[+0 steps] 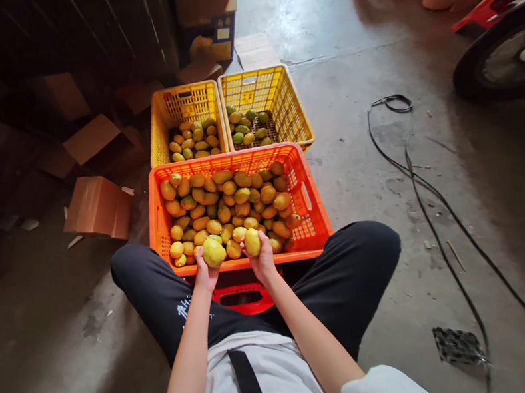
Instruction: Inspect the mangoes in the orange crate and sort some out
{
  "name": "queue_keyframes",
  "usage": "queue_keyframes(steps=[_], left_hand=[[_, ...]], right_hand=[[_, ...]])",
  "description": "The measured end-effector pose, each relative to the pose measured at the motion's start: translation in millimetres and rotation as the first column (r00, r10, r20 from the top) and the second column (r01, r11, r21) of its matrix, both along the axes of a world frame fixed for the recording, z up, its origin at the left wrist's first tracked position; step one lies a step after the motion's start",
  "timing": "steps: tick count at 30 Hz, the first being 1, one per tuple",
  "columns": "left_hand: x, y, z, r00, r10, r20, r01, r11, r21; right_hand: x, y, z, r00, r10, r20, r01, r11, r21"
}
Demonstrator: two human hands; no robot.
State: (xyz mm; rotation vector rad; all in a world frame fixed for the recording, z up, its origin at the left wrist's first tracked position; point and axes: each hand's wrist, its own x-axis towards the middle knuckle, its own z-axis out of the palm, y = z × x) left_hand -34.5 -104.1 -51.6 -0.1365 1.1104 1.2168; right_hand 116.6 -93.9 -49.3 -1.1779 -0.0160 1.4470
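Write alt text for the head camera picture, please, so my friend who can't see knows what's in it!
A person's left hand holds a greenish fruit and the right hand a yellow fruit at the near edge of an orange crate with many more inside. Beyond it, two yellow crates hold fewer.

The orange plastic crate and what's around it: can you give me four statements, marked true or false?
1. The left hand holds a rounded yellow-green fruit. True.
2. The right hand is empty. False: it holds a smaller yellow fruit.
3. Two yellow plastic crates stand beyond the orange plastic crate. True.
4. The black cable lies inside a yellow crate. False: it lies on the grey floor, to the right.
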Motion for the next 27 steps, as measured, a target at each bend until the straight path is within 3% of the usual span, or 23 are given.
queue_keyframes(steps=[8,14,27], left_hand=[[-0.6,-2.0,-6.2,0.998,-0.066,0.011,0.065,0.996,0.054],[-1.7,-3.5,-2.5,0.998,-0.063,0.015,0.062,0.997,0.037],[1.9,-7.4,-1.5,0.998,-0.043,-0.052,0.047,0.995,0.090]], right_hand=[[4.2,2.9,-5.1,0.996,0.072,-0.054,-0.078,0.987,-0.140],[-3.1,4.4,-5.4,0.998,0.051,-0.031,-0.053,0.996,-0.067],[-5.8,-0.6,-8.5,0.999,0.028,0.042,-0.025,0.997,-0.079]])
